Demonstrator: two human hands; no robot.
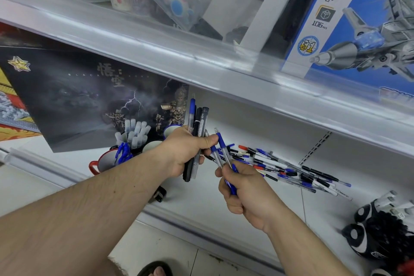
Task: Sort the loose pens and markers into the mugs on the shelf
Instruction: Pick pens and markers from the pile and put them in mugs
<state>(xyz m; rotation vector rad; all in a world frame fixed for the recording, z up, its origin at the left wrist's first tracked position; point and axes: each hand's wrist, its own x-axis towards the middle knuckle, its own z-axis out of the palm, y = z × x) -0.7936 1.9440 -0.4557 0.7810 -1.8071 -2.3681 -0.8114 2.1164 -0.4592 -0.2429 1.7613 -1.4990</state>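
Here, at the centre of the frame, the left hand (187, 152) is wrapped around a bundle of markers and pens (197, 127), which stands nearly upright out of the fist, a blue pen and dark board markers among them. Just right of it and slightly lower, the right hand (242, 188) grips two or three blue pens (220, 150) that slant up and to the left, their upper ends meeting the left thumb.

Behind and to the right of both hands, a loose pile of pens and markers (291, 168) lies spread across the white shelf (257, 123), mostly blue, with some black and red.

Left of the left wrist stand the mugs: a red-rimmed mug (100, 162) holding blue pens, a dark mug (134, 135) behind it filled with clear-capped pens, and a blue-rimmed mug (170, 130) partly hidden by the hand.

A dark poster box (78, 96) leans behind the mugs in the left half of the frame.
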